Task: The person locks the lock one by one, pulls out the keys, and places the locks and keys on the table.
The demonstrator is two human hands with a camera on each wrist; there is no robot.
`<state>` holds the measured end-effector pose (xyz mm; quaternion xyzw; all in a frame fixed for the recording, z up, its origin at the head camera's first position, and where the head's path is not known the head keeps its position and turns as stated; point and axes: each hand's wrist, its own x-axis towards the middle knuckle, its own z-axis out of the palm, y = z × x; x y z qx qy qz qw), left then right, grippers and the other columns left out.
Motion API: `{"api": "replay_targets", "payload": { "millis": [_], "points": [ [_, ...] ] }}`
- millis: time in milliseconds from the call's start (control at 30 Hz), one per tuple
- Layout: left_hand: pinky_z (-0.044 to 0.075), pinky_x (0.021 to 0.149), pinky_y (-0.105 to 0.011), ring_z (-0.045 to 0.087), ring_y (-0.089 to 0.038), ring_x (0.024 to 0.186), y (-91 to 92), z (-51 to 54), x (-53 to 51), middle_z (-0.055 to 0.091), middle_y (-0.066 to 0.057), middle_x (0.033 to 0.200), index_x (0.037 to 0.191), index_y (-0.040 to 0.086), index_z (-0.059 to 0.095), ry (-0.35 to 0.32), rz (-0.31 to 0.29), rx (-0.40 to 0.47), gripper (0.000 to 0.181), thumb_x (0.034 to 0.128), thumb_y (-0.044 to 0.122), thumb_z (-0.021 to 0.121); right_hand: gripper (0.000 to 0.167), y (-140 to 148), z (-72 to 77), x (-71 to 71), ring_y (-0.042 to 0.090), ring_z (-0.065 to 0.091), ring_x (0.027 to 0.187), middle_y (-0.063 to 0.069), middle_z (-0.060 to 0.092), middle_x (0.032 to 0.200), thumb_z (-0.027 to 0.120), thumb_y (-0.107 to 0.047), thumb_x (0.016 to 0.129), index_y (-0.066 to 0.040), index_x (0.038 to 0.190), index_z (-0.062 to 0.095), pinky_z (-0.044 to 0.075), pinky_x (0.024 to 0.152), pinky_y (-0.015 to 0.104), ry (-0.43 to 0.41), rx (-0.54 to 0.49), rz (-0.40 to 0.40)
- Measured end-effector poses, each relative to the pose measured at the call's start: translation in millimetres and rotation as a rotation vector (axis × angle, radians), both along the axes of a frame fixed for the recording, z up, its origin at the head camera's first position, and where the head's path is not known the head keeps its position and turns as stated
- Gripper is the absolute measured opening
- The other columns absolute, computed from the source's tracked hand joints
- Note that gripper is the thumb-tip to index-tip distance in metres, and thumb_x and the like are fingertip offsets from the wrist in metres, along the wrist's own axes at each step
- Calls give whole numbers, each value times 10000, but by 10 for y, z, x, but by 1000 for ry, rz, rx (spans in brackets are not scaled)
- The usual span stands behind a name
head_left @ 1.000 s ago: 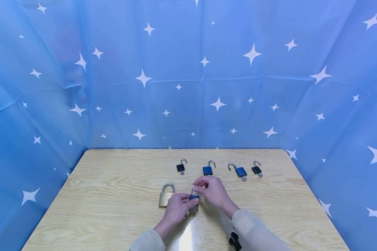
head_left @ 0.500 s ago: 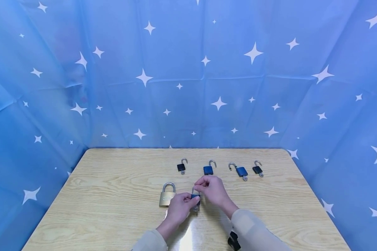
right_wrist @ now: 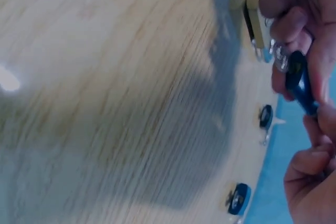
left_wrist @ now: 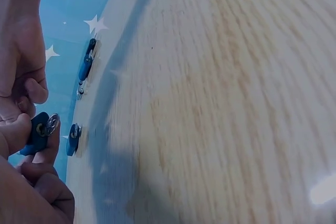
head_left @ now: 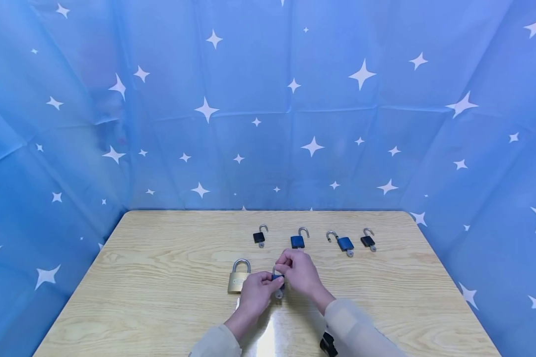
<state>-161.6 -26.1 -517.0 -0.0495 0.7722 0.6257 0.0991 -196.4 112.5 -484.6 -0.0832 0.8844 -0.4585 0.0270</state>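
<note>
left fingers pinching blue padlock [left_wrist: 36,140], left hand [head_left: 255,293] near brass padlock [head_left: 237,283], right hand [head_left: 300,271] pinching shackle [head_left: 274,271], 4 unlatched padlocks [head_left: 297,242] farther back, wooden table [head_left: 161,277]

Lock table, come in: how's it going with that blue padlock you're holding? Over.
Left grip holds blue padlock. Right grip at its shackle. Key at bottom. Nothing visibly blocking.

You are at a wooden table [head_left: 161,297] in a kind of booth [head_left: 78,173]. Blue cloth [head_left: 250,64] with white stars [head_left: 362,74] hangs behind it and down both sides. The cloth hides the room, so you can't tell home from lab.
</note>
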Motion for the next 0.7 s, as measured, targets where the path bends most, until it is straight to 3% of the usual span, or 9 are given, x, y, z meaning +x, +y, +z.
{"api": "replay_targets", "payload": {
  "millis": [433,700],
  "points": [
    [240,401,-187,350,-43,437,-3,65,10,488,93,517,804,96,718,-26,8,-16,214,846,304,738,148,-39,12,55,67,528,637,-57,641,719,711,-91,857,-167,753,637,421,569,237,112,146,-3],
    [261,395,-171,352,-36,415,-14,80,7,518,88,528,824,75,722,-43,21,32,192,848,266,733,148,-62,14,69,45,514,627,-82,651,716,723,-135,850,-195,747,635,407,554,229,156,211,-7]
  ]
}}
